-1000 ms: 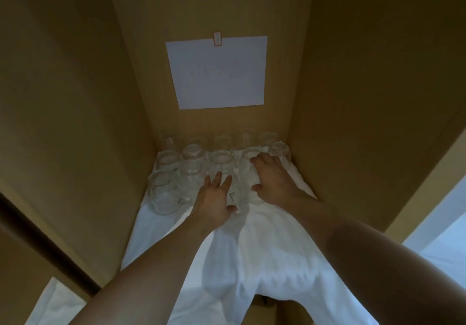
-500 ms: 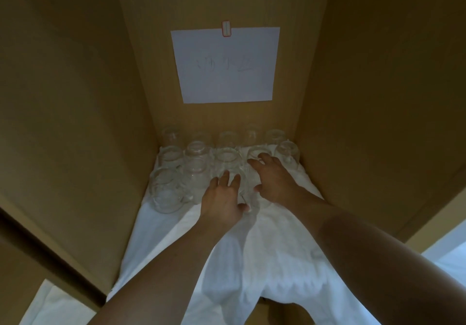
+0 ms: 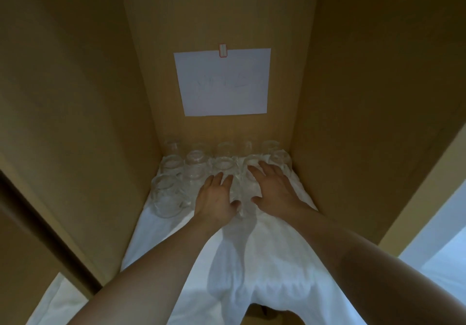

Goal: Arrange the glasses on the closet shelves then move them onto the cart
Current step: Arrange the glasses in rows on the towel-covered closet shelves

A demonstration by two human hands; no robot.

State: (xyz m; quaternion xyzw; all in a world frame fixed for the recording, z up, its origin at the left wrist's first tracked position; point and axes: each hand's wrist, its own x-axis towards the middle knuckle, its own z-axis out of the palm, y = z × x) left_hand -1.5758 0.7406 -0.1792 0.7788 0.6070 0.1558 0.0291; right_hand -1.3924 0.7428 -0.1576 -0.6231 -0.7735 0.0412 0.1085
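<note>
Inside a tan wooden closet (image 3: 365, 97), clear glass mugs (image 3: 194, 170) crowd the back of a white cloth (image 3: 264, 249); the left hand (image 3: 216, 198) and right hand (image 3: 274, 188) rest among them, fingers spread, grip unclear.

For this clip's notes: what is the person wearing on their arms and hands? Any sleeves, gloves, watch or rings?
Nothing worn shows. Both forearms are bare from the frame's lower edge to the wrists, with no sleeve cuff in view. The left hand and the right hand are ungloved; no watch, bracelet or ring is visible, though the closet light is dim and the fingertips partly blur against the clear drinking glasses.
</note>
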